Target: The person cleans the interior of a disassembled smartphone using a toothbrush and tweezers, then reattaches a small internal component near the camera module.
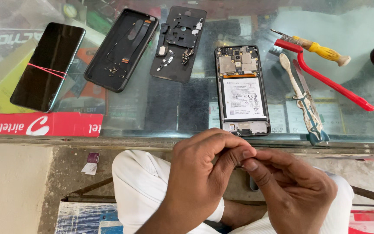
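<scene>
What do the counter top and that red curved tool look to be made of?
The counter top looks like clear glass: boxes show through it and it throws pale glare. The red tool looks like glossy moulded plastic, uniformly coloured with soft highlights, though painted metal can't be ruled out.

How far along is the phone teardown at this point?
Done: the opened phone lies with battery exposed, its back cover and inner plate laid aside. In hand: left hand and right hand pinch something tiny, unseen. Left: boards and battery remain in place.
</scene>
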